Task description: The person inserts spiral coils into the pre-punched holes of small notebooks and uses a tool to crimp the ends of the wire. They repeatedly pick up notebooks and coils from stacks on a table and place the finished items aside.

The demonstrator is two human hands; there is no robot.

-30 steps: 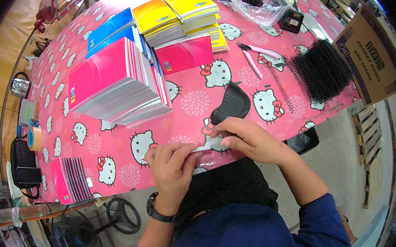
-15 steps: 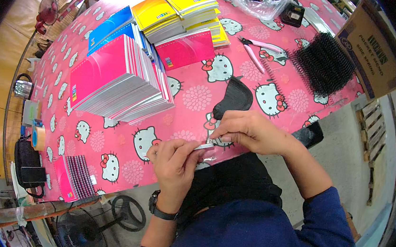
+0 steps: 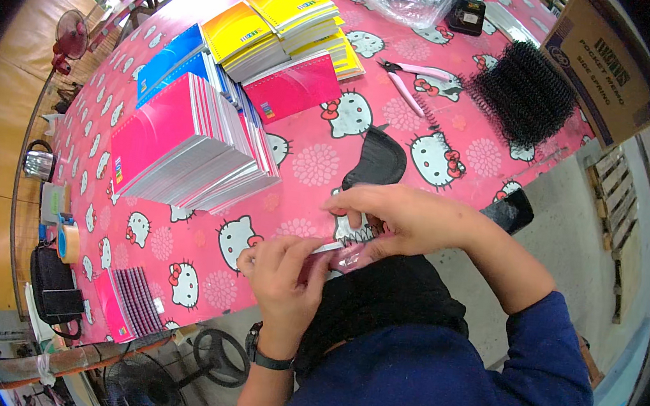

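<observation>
At the table's near edge, my left hand (image 3: pixel 282 277) is closed on a small notebook (image 3: pixel 328 247), seen almost edge-on with its white pages showing. My right hand (image 3: pixel 417 220) grips a black spiral binding coil (image 3: pixel 358 236) between thumb and fingers, right at the notebook's edge. My fingers hide how far the coil runs through the holes. Just beyond my right hand lies a black curved pad (image 3: pixel 380 160). Farther off are pink-handled pliers (image 3: pixel 391 67) and a heap of black coils (image 3: pixel 527 93).
Stacked pink notebooks (image 3: pixel 163 133) stand ahead on the left, with blue notebooks (image 3: pixel 170 67) and yellow notebooks (image 3: pixel 240 32) behind. Several coil-bound notebooks (image 3: pixel 131 302) lie at the near left corner, near a tape roll (image 3: pixel 68 242). A cardboard box (image 3: pixel 611 74) stands at right.
My right hand has shifted slightly, its index finger lifting away from the thumb, and the coil now shows at the notebook's edge. My left hand keeps its hold. The view has shifted slightly.
</observation>
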